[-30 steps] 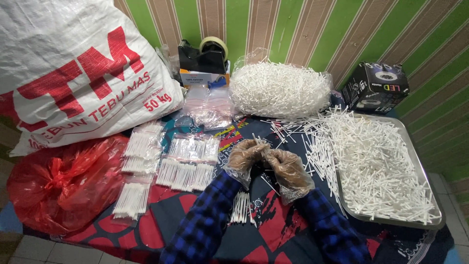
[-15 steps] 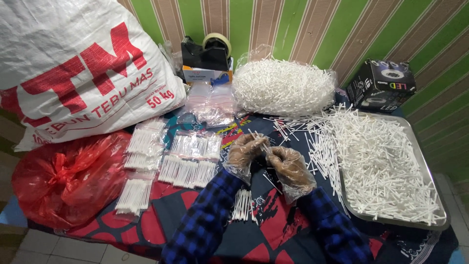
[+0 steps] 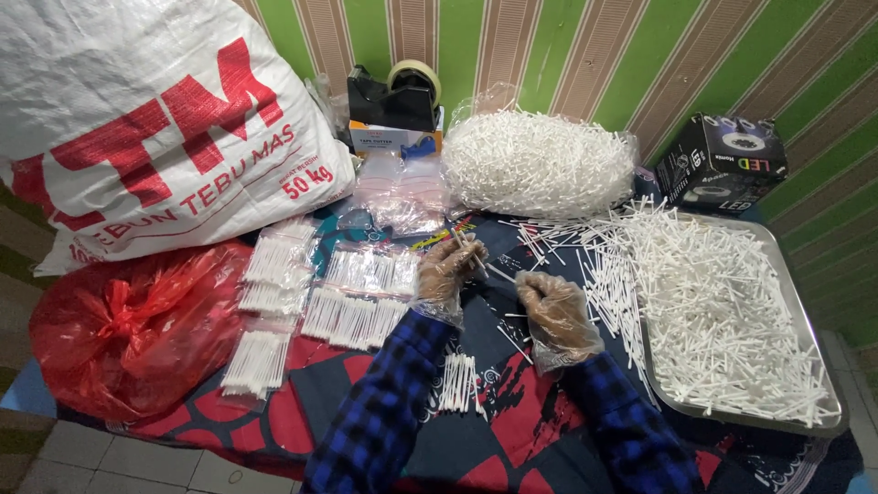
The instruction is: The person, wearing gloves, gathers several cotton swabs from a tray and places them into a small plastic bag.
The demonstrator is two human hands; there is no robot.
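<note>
Few swabs (image 3: 474, 254) between left fingers (image 3: 455, 265)

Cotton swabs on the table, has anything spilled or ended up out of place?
Yes. Loose cotton swabs lie scattered over the cloth beside the metal tray, outside its left rim. The rest looks orderly: filled packets lie in rows, and a small bunch of swabs sits between the person's arms.

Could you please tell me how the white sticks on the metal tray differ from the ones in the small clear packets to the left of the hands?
The sticks on the metal tray lie loose, crossing at every angle; those in the clear packets lie parallel in neat bundles. The tray pile is one large heap, some spilling onto the cloth; the packets hold small separate batches. The tray's sticks are uncovered, the packets' are bagged. Both look like the same thin white sticks.
</note>
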